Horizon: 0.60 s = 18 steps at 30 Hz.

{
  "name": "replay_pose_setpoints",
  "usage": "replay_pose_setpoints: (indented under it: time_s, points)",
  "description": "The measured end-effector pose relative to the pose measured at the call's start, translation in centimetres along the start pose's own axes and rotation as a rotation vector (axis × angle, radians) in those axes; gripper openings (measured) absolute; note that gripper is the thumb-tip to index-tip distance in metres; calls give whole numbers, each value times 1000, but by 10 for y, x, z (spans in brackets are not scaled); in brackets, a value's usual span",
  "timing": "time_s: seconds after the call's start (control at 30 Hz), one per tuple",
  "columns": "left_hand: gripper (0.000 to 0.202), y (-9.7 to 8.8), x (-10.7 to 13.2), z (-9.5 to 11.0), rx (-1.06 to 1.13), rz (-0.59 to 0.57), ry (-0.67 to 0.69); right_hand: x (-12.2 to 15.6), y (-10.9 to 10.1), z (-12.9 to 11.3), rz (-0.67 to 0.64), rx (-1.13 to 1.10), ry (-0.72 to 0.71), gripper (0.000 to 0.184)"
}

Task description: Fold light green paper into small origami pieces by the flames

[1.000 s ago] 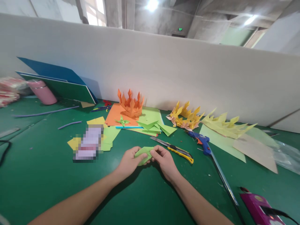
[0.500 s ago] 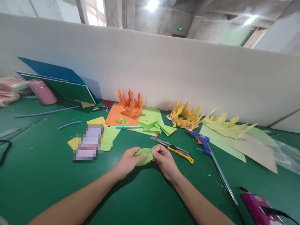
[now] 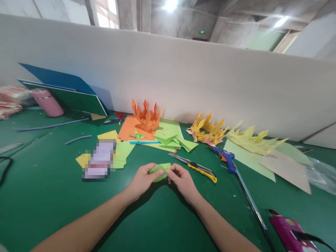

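Low over the green table, a small folded piece of light green paper (image 3: 159,175) is held between both hands. My left hand (image 3: 144,179) pinches its left side, thumb on top. At its right corner, my right hand (image 3: 181,179) grips it between thumb and fingers. Part of the paper is hidden behind the fingers. Just beyond lie more folded green paper pieces (image 3: 170,140) and a utility knife (image 3: 195,166) with a yellow and black handle. An orange paper crown (image 3: 147,117) stands behind them.
A blue glue gun (image 3: 228,159) with a long glue stick lies right of the knife. Yellow paper crown (image 3: 207,129) and pale spiky paper strip (image 3: 256,140) sit along the white partition. A blurred-out phone-like object (image 3: 101,159) is left; a magenta device (image 3: 288,231) is near right.
The green paper has tilted and its right part now appears folded up. My right hand's fingers have shifted slightly left along it; my left hand keeps its grip.
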<state>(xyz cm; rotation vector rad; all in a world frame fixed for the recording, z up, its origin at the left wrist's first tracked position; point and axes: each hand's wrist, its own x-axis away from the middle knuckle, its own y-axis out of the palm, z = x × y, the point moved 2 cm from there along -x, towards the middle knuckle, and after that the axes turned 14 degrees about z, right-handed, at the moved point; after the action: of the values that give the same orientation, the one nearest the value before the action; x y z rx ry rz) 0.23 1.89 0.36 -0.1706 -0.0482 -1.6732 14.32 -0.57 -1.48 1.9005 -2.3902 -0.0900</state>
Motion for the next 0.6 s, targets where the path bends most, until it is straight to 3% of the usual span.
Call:
replay_pose_setpoints:
  time_s: [0.23, 0.33, 0.6]
  points:
    - [31, 6, 3, -2, 54, -73, -28, 0, -3, -2, 132, 60, -35, 40]
    - [36, 5, 1, -3, 122, -41, -69, -1, -3, -3, 192, 28, -46, 40]
    - [46, 1, -4, 0, 255, -38, -124, -3, -5, -2, 228, -59, 22, 40]
